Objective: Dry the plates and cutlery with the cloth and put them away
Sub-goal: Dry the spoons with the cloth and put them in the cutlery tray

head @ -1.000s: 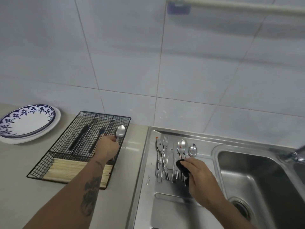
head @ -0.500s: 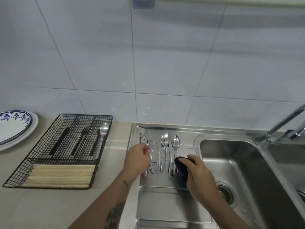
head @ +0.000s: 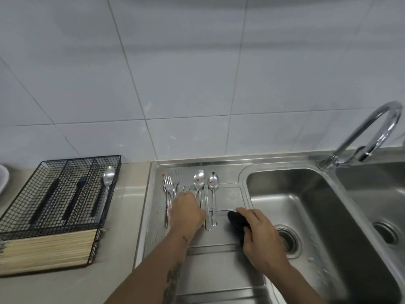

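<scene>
Several forks (head: 168, 185) and two spoons (head: 199, 179) lie in a row on the steel drainboard (head: 219, 270) left of the sink. My left hand (head: 186, 212) is down on their handles between the forks and spoons; its fingers curl under and are hidden, so a grip cannot be made out. Just to the right, my right hand (head: 260, 235) grips a bunched dark cloth (head: 237, 222) resting on the drainboard. On the counter at left stands a black wire cutlery tray (head: 72, 163), with one spoon (head: 108, 179) in its right slot beside black-handled pieces.
Wooden chopsticks (head: 48, 249) fill the tray's front compartment. A plate's rim (head: 3, 178) shows at the far left edge. The sink basin (head: 306, 205) with its drain lies right of the drainboard, a second basin (head: 383, 205) beyond, and a chrome tap (head: 372, 132) arches behind.
My left hand left a spoon in the wire tray and moved right onto the cutlery on the drainboard. The view swung right. My right hand kept the cloth in place.
</scene>
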{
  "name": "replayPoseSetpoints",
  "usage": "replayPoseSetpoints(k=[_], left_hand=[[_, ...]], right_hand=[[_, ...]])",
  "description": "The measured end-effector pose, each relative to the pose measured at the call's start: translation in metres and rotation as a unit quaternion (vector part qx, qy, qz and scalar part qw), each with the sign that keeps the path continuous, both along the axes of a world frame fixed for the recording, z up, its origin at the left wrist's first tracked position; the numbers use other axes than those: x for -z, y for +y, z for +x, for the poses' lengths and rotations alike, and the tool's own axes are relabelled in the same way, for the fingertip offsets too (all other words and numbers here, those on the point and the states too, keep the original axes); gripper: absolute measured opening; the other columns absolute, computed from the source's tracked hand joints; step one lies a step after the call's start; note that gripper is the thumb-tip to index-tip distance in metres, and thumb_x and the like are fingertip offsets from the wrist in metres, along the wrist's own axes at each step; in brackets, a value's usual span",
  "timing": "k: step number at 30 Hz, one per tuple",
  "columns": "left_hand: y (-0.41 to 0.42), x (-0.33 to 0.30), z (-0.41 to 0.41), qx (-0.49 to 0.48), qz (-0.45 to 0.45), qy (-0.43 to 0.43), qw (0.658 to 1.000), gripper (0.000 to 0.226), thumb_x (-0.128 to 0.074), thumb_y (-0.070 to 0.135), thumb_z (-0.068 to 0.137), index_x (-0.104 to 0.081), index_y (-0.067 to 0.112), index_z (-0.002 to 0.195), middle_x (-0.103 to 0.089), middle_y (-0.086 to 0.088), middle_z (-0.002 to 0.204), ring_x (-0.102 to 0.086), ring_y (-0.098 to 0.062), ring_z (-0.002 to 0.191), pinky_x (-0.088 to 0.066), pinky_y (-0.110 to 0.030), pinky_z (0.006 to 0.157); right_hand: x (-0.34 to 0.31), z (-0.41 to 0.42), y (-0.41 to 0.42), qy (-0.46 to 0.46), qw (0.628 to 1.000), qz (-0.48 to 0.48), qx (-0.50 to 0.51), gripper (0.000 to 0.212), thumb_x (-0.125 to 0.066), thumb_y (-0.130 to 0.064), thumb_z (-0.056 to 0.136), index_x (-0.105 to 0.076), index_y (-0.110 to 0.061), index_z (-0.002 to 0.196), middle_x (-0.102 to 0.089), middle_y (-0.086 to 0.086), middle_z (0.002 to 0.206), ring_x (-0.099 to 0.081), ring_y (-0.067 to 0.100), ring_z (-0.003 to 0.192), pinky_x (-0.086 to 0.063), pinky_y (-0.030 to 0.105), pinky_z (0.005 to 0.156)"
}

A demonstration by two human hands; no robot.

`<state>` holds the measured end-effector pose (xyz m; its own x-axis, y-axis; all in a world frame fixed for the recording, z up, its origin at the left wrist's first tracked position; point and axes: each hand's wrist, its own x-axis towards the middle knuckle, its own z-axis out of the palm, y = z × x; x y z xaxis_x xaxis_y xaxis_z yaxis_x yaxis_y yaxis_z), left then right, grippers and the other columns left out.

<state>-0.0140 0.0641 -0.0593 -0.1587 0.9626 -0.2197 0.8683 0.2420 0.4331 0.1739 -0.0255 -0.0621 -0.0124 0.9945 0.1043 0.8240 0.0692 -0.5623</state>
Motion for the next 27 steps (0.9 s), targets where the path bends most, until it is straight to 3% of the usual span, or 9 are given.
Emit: replayPoseSetpoints(k=[4,10,14,18,23,27], left_hand=[[0.004,0.000,0.002,-0.013,-0.040,0.021,0.999,0.041,-0.060,0.015,0.079,-0.057,0.005,0.118,-0.053,-0.011,0.123,-0.056,-0.030,0.113,-0.051,-0.038,0.094],[0.005,0.000,0.003,-0.012,-0.027,0.029,0.999,0.039,-0.060,0.017,0.083,-0.057,0.005,0.120,-0.054,-0.011,0.123,-0.056,-0.030,0.113,-0.050,-0.040,0.095],[0.006,-0.003,0.004,-0.015,-0.025,0.033,0.999,0.031,-0.061,0.014,0.081,-0.061,0.006,0.112,-0.057,-0.010,0.118,-0.059,-0.030,0.108,-0.053,-0.039,0.090],[0.010,-0.009,0.006,-0.026,-0.047,0.013,0.998,0.011,-0.060,0.014,0.074,-0.060,0.009,0.084,-0.061,-0.011,0.104,-0.063,-0.028,0.092,-0.058,-0.038,0.082],[0.011,-0.009,0.006,-0.024,-0.058,0.000,0.998,0.009,-0.058,0.016,0.076,-0.050,0.013,0.072,-0.059,-0.009,0.100,-0.062,-0.027,0.089,-0.056,-0.034,0.076],[0.009,-0.014,0.004,-0.024,-0.061,-0.022,0.998,0.014,-0.062,0.013,0.080,-0.052,0.014,0.070,-0.061,-0.005,0.080,-0.064,-0.024,0.078,-0.056,-0.033,0.067]], right_hand=[[-0.002,-0.004,0.004,0.026,1.000,0.003,-0.009,0.053,-0.054,-0.004,0.081,-0.052,-0.033,0.126,-0.052,-0.016,0.115,-0.052,0.011,0.103,-0.049,0.029,0.088],[-0.003,-0.008,0.005,0.043,0.999,0.005,-0.014,0.053,-0.055,-0.003,0.080,-0.054,-0.034,0.123,-0.052,-0.019,0.113,-0.053,0.009,0.102,-0.048,0.026,0.087],[-0.003,-0.007,0.004,0.052,0.999,0.005,-0.008,0.052,-0.055,-0.003,0.080,-0.056,-0.033,0.122,-0.052,-0.018,0.113,-0.053,0.008,0.102,-0.046,0.022,0.088],[-0.006,-0.009,0.003,0.054,0.999,0.004,-0.007,0.051,-0.055,-0.002,0.081,-0.056,-0.032,0.122,-0.053,-0.017,0.112,-0.053,0.007,0.100,-0.042,0.017,0.087],[-0.009,-0.010,0.001,0.057,0.998,0.011,-0.007,0.047,-0.057,-0.004,0.081,-0.056,-0.028,0.122,-0.054,-0.016,0.114,-0.051,0.004,0.100,-0.039,0.012,0.088],[-0.014,-0.013,-0.001,0.073,0.997,0.005,0.004,0.042,-0.061,-0.005,0.079,-0.058,-0.026,0.116,-0.054,-0.018,0.110,-0.046,-0.003,0.091,-0.029,-0.004,0.080]])
